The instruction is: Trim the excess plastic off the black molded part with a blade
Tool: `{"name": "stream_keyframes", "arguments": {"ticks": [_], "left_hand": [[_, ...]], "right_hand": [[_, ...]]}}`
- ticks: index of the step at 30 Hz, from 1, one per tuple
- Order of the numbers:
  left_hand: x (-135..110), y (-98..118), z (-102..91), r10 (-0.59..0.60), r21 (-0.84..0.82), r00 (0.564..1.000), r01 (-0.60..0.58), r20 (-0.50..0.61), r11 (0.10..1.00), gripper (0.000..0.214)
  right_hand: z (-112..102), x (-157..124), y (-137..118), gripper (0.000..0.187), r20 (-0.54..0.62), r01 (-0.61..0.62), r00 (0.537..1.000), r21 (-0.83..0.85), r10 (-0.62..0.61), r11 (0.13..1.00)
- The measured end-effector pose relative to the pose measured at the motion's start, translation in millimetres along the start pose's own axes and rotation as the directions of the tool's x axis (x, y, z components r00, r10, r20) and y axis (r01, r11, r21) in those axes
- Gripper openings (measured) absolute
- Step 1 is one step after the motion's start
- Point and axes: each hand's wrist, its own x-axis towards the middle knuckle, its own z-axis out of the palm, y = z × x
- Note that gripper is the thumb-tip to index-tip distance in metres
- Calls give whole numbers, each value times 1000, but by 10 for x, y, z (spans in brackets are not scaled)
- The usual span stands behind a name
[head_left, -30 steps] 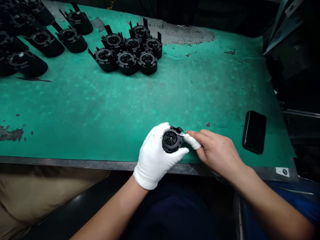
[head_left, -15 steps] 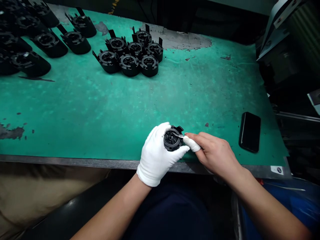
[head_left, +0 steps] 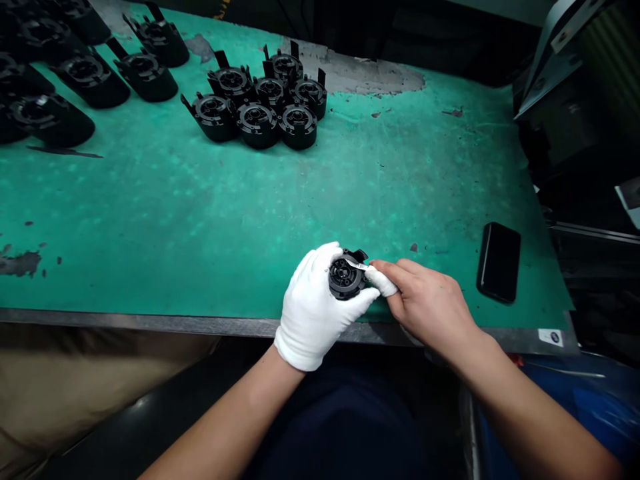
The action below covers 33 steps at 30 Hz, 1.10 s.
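Note:
My left hand [head_left: 313,307], in a white glove, is closed around a round black plastic part [head_left: 345,277] at the near edge of the green table [head_left: 200,213]. My right hand [head_left: 430,303] is bare except for a white wrap on one finger, and it pinches a small thin blade [head_left: 358,266]. The blade's tip rests on the part's upper rim. Both hands hover just above the table's front edge.
A cluster of several identical black parts [head_left: 260,107] stands at the far middle. More black parts [head_left: 75,63] lie along the far left. A black phone [head_left: 498,262] lies flat to the right of my right hand. Dark machinery [head_left: 575,87] borders the right side.
The hands and the held part have barely shifted. The blade tip has moved slightly along the part's rim, and the camera view has drifted a little.

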Motion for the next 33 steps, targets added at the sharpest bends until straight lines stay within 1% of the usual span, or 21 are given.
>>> {"name": "stream_keyframes", "arguments": {"ticks": [2, 4, 6, 8, 10, 12, 14, 16, 18, 20, 23, 25, 27, 29, 31, 33], "left_hand": [[-13, 11, 32, -2, 23, 1000, 2, -25, 1000, 67], [-18, 18, 41, -14, 30, 999, 15, -30, 999, 68], [-8, 12, -1, -26, 28, 1000, 26, 7, 999, 69], [16, -9, -99, 6, 31, 995, -9, 98, 999, 74], [39, -40, -226, 69, 36, 973, -79, 219, 996, 80], [47, -66, -327, 111, 41, 943, -130, 313, 991, 90], [35, -83, -360, 107, 53, 934, -133, 342, 990, 102], [15, -92, -326, 85, 70, 942, -114, 324, 991, 106], [8, -99, -267, 76, 83, 950, -105, 302, 991, 101], [29, -105, -231, 85, 88, 945, -118, 316, 989, 94], [109, -112, -251, 108, 83, 910, -153, 400, 985, 91], [171, -115, -288, 118, 80, 884, -172, 452, 982, 91], [222, -118, -319, 125, 73, 869, -182, 480, 981, 90], [263, -121, -334, 134, 60, 855, -189, 501, 980, 88], [297, -123, -339, 145, 45, 838, -198, 525, 979, 87], [326, -125, -339, 151, 37, 824, -204, 547, 978, 87]], "right_hand": [[16, 8, -51, 37, -7, -37, 999, -20, 37, 999], [25, 0, -57, 39, -10, -56, 998, 9, 56, 998], [9, -36, -9, 37, -3, -47, 999, 95, 48, 994], [-32, -98, 76, 33, 48, -39, 998, 205, 29, 978], [-81, -167, 161, 31, 139, -31, 990, 289, -10, 957], [-108, -219, 214, 32, 191, 11, 978, 344, -81, 939], [-100, -244, 226, 34, 188, 83, 969, 371, -162, 925], [-72, -249, 214, 36, 191, 129, 958, 374, -212, 918], [-49, -241, 205, 37, 223, 145, 945, 364, -238, 920], [-50, -226, 220, 40, 262, 163, 928, 357, -266, 920], [-92, -200, 282, 42, 303, 195, 900, 359, -312, 913], [-119, -187, 318, 44, 294, 202, 905, 341, -308, 918], [-133, -179, 326, 45, 287, 205, 910, 318, -300, 926], [-140, -169, 308, 46, 309, 206, 900, 318, -307, 925], [-146, -152, 282, 43, 335, 207, 885, 341, -324, 917], [-144, -136, 262, 38, 325, 210, 886, 357, -332, 910]]}}
